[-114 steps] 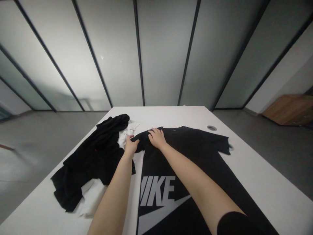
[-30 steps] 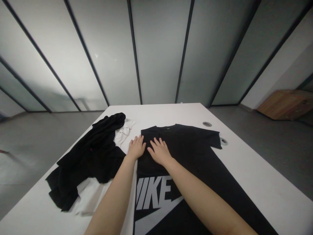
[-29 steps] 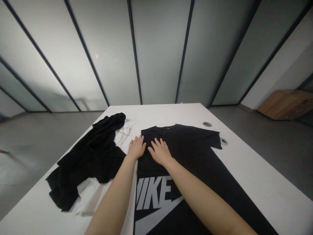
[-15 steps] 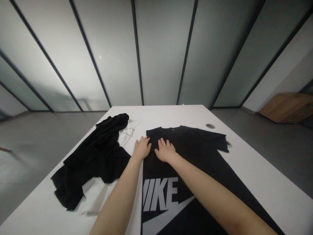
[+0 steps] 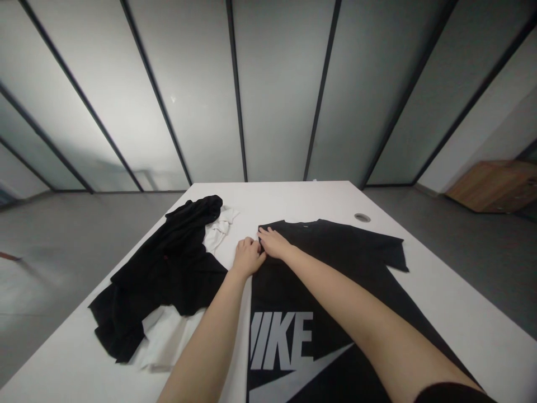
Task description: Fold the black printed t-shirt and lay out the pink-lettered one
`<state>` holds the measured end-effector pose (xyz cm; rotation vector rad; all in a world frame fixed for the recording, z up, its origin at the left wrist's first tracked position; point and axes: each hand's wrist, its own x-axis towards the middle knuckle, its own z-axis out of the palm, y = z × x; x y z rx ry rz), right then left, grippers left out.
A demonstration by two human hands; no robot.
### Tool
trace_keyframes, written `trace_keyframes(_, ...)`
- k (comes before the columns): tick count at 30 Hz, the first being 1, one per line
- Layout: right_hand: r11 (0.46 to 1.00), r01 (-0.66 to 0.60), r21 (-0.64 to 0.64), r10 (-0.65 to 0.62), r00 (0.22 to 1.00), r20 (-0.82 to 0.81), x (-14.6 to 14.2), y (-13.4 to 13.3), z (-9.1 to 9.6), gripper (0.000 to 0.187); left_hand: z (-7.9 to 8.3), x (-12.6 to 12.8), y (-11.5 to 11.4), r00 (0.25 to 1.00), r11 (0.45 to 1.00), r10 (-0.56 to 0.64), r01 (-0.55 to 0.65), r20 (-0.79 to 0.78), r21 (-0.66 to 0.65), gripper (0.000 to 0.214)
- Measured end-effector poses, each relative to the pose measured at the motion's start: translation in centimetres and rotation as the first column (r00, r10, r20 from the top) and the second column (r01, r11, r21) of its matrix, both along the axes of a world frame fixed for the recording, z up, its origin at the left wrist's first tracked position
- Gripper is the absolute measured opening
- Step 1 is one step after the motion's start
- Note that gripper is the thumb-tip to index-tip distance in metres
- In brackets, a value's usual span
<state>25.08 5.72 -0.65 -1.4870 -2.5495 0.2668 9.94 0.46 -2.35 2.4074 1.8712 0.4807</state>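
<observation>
tee [image 5: 335,246]: might bunch if tugged unevenly
left hand [image 5: 248,256]: curled at its 10 o'clock, grip unclear
right hand [image 5: 272,242]: flat-ish

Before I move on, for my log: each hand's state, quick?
Left hand: curled at the edge of the printed black shirt; grip cannot be told.
Right hand: open, on the shirt.

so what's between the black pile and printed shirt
Head view: white tabletop, white cloth beside the pile, the left forearm, and the left hand at the shirt.
</observation>
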Motion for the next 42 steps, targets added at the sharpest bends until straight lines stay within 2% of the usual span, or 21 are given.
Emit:
trace_keyframes(7,0.998,0.064,-0.017,-0.063,0.998,0.028,0.1,1.8,-1.6,0.063,-0.5,-0.1,0.0,1.000,1.000,-0.002,0.002,-0.007,0.023,0.024)
trace_keyframes(12,0.993,0.113,0.018,-0.113,0.993,0.015,0.3,1.8,-1.2,0.063,-0.6,-0.2,-0.1,0.998,0.998,-0.044,0.042,0.052,0.038,0.020)
trace_keyframes(15,0.986,0.131,0.105,-0.129,0.991,-0.030,0.5,1.3,-0.5,0.061,-0.4,-0.4,-0.2,0.993,0.997,-0.066,0.063,0.099,0.035,0.019)
trace_keyframes(20,0.967,0.140,0.211,-0.122,0.988,-0.095,0.8,-0.7,0.2,0.048,-0.2,-0.5,-0.2,0.991,0.999,-0.041,0.039,0.131,0.015,0.020)
trace_keyframes(24,0.957,0.273,0.099,-0.265,0.961,-0.083,1.9,-2.7,-0.1,0.054,-0.1,-0.4,-0.2,0.984,1.000,-0.028,0.025,0.178,0.020,0.016)
trace_keyframes(26,0.937,0.350,0.008,-0.350,0.936,-0.028,3.1,-3.8,-0.3,0.059,0.0,-0.3,-0.2,0.978,0.999,-0.032,0.027,0.204,0.025,0.015)
trace_keyframes(28,0.922,0.385,-0.042,-0.383,0.922,0.047,4.6,-5.2,-0.5,0.065,0.0,-0.3,-0.2,0.973,0.999,-0.037,0.032,0.226,0.027,0.015)
trace_keyframes(31,0.929,0.363,-0.074,-0.353,0.928,0.122,6.9,-7.8,-0.8,0.072,0.1,-0.4,-0.2,0.962,0.999,-0.044,0.038,0.270,0.030,0.013)
trace_keyframes(36,0.926,0.367,-0.091,-0.352,0.924,0.148,9.3,-12.1,-1.6,0.076,0.2,-0.5,0.0,0.941,0.997,-0.059,0.043,0.334,0.057,0.011)
trace_keyframes(39,0.924,0.375,-0.077,-0.359,0.919,0.162,9.7,-13.1,-1.7,0.074,0.0,-0.5,0.1,0.938,0.996,-0.074,0.051,0.337,0.077,0.010)
trace_keyframes(42,0.926,0.372,-0.070,-0.356,0.918,0.174,9.3,-12.7,-1.8,0.072,-0.2,-0.6,0.3,0.936,0.994,-0.085,0.055,0.340,0.098,0.009)
